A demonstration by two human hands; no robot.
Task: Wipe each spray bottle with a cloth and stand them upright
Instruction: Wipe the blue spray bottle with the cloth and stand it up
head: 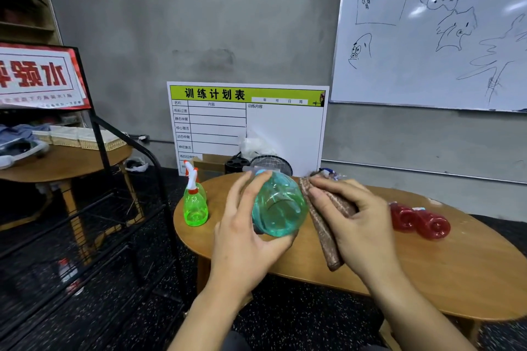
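My left hand (242,225) grips a teal spray bottle (278,205), held above the wooden table (427,279) with its base turned toward me. Against the bottle's right side my right hand (353,216) presses a folded brown cloth (322,225), fingers curled round it. Two green spray bottles (195,202) with red-and-white triggers stand upright at the table's left end. Two red spray bottles (419,221) lie on their sides at the right of the table.
A black wire rack (119,194) stands left of the table, with a round wooden table (71,162) behind it. A white chart board (248,125) leans on the wall behind the table, with a black fan (271,164) and a cardboard box before it.
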